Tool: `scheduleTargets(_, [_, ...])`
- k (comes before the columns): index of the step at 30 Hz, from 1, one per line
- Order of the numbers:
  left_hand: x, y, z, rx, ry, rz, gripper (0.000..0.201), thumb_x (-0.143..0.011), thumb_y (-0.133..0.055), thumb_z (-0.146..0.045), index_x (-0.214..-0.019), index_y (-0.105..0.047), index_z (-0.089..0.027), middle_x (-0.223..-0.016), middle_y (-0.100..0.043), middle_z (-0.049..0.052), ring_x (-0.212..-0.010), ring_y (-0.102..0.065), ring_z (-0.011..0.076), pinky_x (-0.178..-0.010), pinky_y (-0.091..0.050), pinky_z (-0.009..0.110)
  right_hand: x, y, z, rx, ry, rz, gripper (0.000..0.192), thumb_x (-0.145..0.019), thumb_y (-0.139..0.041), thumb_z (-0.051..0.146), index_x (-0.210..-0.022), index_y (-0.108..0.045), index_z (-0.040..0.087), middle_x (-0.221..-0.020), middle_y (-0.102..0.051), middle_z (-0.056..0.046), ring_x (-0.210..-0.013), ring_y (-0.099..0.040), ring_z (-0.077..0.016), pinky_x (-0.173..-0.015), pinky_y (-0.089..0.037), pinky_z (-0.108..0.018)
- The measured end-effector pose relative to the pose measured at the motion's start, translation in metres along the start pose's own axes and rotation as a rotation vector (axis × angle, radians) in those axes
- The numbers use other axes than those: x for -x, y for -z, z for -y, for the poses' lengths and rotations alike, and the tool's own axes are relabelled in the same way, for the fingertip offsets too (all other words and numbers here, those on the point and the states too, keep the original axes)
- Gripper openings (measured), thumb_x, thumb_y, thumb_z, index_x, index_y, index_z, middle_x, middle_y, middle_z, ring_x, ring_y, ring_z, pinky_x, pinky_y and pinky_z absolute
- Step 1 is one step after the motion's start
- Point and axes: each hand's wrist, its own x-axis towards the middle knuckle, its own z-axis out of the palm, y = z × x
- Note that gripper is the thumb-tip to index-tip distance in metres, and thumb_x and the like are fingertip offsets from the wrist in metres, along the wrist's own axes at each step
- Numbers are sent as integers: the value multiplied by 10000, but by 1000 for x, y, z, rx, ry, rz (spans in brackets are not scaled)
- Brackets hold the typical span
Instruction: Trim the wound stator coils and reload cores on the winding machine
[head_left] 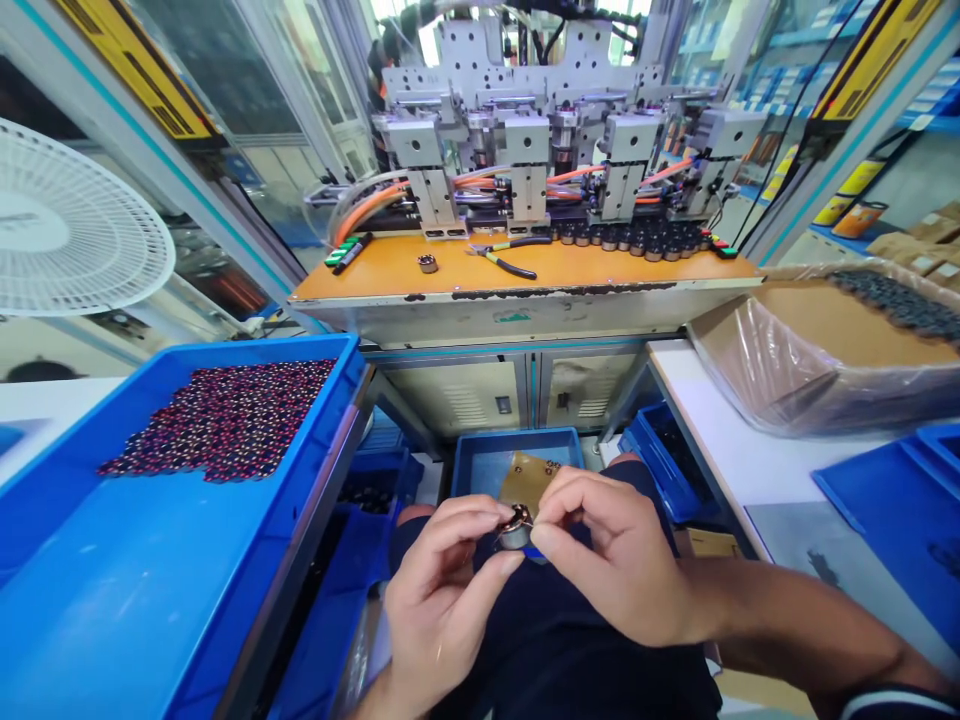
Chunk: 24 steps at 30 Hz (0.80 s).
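Note:
Above my lap, a small motor stator [514,530] with a grey ring and copper windings on top is held by my left hand [450,575]. Thumb and fingertips of that hand grip it from the left. My right hand [611,550] is closed in a pinch at the stator's right side, on what looks like a thin wire end [530,522]. The fingertips cover most of the wire. Below and beyond the hands, a blue bin [480,455] on the floor holds a piece of brown card and several small stators.
On the left stands a large blue tray [187,560] with rows of wound stators [232,415]. Ahead, an orange bench [360,280] carries pliers [510,262], a lone stator [427,263] and rows of dark parts [645,240] under a machine. A plastic-lined carton [795,370] is at right.

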Motion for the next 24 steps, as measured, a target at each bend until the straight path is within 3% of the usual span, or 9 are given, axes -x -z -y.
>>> scheduleTargets(4, [0, 5, 3, -98, -53, 27, 342, -789, -687, 7, -1043, -701, -221, -1051, -679, 34, -988, -687, 149, -868, -597, 249, 2, -1, 4, -281, -405, 127, 139, -818, -654, 212, -721, -580, 145, -658, -539, 25, -569, -485, -69, -536, -407, -197])
scheduleTargets(6, [0, 6, 3, -91, -53, 22, 331, -792, -692, -4, -1031, -704, -233, -1080, -681, 37, -984, -703, 169, -862, -607, 282, 1, -1, 2, -369, -529, 170, 193, -797, -692, 263, -712, -569, 141, -623, -536, 29, -535, -485, -67, -509, -398, -193])
scheduleTargets(9, [0, 8, 2, -51, -40, 25, 303, -796, -701, -28, -1006, -703, -246, -1083, -690, 36, -969, -721, 191, -833, -619, 306, -1, -1, -3, -444, -601, 208, 294, -752, -766, 334, -714, -554, 135, -608, -542, 33, -510, -495, -60, -488, -411, -180])
scheduleTargets(13, [-1, 8, 2, -29, -50, 22, 289, -785, -716, -27, -977, -709, -243, -1054, -704, 33, -964, -724, 179, -820, -616, 275, -3, -3, -12, -537, -606, 253, 387, -712, -820, 393, -886, -611, 118, -714, -589, 19, -537, -536, -60, -508, -487, -191])
scheduleTargets(17, [-2, 8, 5, 0, -41, 32, 293, -791, -703, -15, -972, -706, -246, -1055, -707, 27, -1015, -722, 192, -874, -608, 302, -1, -6, -21, -575, -530, 296, 367, -765, -781, 397, -963, -653, 116, -685, -591, 19, -528, -546, -61, -533, -500, -198])
scheduleTargets(19, [-3, 10, 7, 7, -19, 40, 282, -803, -697, -30, -980, -700, -249, -1091, -710, 34, -1066, -709, 208, -915, -595, 333, 0, -6, -25, -505, -448, 259, 302, -788, -760, 358, -955, -658, 128, -709, -604, 7, -548, -553, -70, -540, -506, -207])
scheduleTargets(21, [-5, 13, 9, -31, 5, -20, 297, -800, -709, -53, -1023, -688, -249, -1186, -687, 60, -1142, -672, 228, -936, -581, 346, 0, -5, -30, -272, -209, 143, 221, -801, -739, 278, -957, -654, 146, -760, -620, -9, -577, -564, -82, -547, -508, -214])
scheduleTargets(24, [-5, 16, 6, -200, -79, -199, 401, -756, -756, -67, -1111, -671, -235, -1247, -635, 85, -1175, -620, 229, -901, -578, 316, -5, 1, -37, 290, 349, -92, 215, -800, -699, 157, -1005, -632, 170, -819, -661, -43, -675, -628, -131, -617, -538, -248])
